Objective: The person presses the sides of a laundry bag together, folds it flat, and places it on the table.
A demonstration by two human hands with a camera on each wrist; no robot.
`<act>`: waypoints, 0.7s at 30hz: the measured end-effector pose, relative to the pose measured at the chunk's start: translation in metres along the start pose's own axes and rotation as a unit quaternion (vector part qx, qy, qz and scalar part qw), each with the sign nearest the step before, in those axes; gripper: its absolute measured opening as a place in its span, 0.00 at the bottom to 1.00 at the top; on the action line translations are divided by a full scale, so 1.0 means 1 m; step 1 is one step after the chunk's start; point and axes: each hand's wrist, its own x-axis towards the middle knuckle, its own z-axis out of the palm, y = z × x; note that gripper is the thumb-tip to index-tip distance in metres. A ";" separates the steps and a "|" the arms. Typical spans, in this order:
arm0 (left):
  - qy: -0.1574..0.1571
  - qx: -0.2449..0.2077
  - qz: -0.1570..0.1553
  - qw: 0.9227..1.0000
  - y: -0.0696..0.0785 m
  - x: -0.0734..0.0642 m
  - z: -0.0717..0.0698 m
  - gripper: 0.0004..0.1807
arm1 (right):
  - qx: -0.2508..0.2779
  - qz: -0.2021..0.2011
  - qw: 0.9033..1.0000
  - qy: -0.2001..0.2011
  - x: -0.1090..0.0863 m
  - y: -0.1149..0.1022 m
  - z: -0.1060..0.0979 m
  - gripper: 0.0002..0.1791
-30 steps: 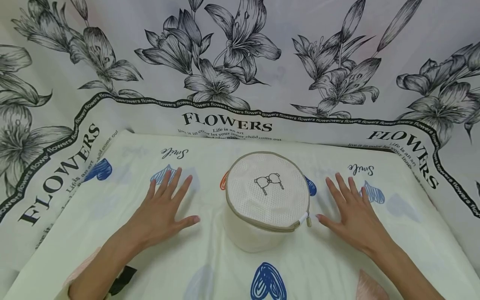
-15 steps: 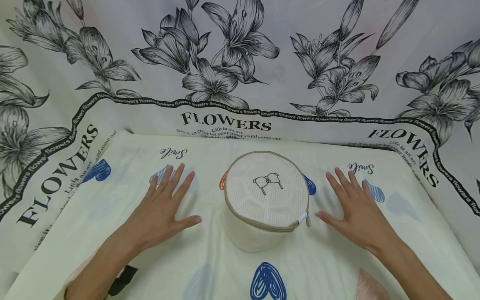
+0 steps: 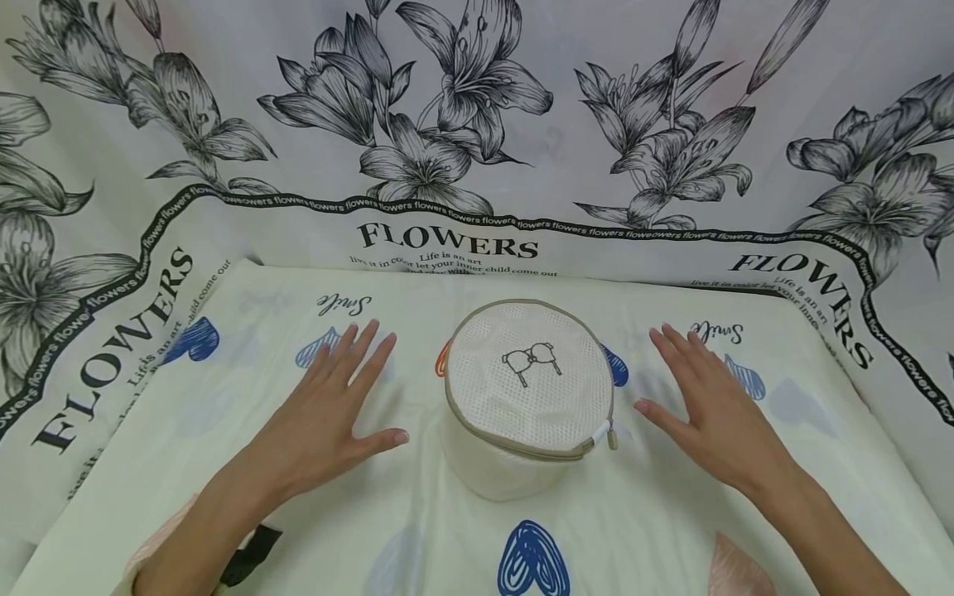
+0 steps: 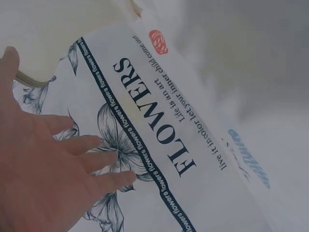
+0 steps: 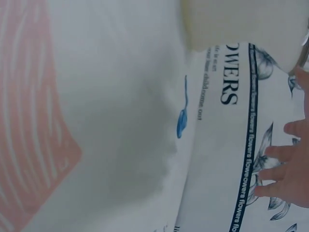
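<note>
A round white mesh laundry bag (image 3: 507,463) stands on the table in the head view. Its flat lid carries a drawing of glasses and a beige trim, and a zipper pull (image 3: 613,439) hangs at the right of the rim. To the left of the bag is my left hand (image 3: 324,422), fingers straight and thumb pointing toward the bag. My right hand (image 3: 715,414) mirrors it on the other side, its thumb a short way from the bag. Neither hand touches the bag or holds anything. Both wrist views show the spread fingers and part of the bag (image 5: 241,24).
A pale cloth printed with hearts covers the table (image 3: 298,546). Behind and at both sides hangs a white curtain (image 3: 559,182) with black lilies and lettering. A black strap (image 3: 252,555) is at my left wrist.
My left hand has shifted slightly forward and right, toward the bag. The right hand has tilted, thumb up a little and slightly farther from the bag. The bag stays in place.
</note>
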 end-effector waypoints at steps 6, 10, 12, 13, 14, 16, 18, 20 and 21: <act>0.019 -0.048 0.014 0.999 0.004 0.005 -0.001 0.59 | 0.043 0.010 0.999 0.004 0.005 -0.008 -0.004 0.45; 0.041 -0.056 0.030 0.997 0.007 0.007 -0.001 0.58 | 0.056 0.012 0.998 0.007 0.007 -0.013 -0.005 0.43; 0.048 -0.064 0.035 0.996 0.007 0.007 -0.002 0.58 | 0.068 0.017 0.998 0.007 0.008 -0.015 -0.006 0.42; 0.050 -0.069 0.035 0.996 0.008 0.008 -0.002 0.57 | 0.076 0.019 0.997 0.007 0.008 -0.016 -0.006 0.41; 0.049 -0.076 0.032 0.995 0.009 0.008 -0.002 0.57 | 0.087 0.022 0.996 0.007 0.008 -0.017 -0.006 0.41; 0.047 -0.092 0.024 0.994 0.011 0.008 -0.002 0.57 | 0.106 0.024 0.994 0.006 0.010 -0.019 -0.006 0.39; 0.041 -0.107 0.012 0.993 0.013 0.008 -0.002 0.56 | 0.123 0.023 0.992 0.005 0.012 -0.022 -0.006 0.39; 0.037 -0.122 0.002 0.992 0.016 0.008 -0.002 0.56 | 0.136 0.019 0.991 0.004 0.014 -0.024 -0.006 0.39; 0.037 -0.128 0.000 0.991 0.017 0.008 -0.002 0.55 | 0.142 0.020 0.990 0.004 0.015 -0.025 -0.005 0.38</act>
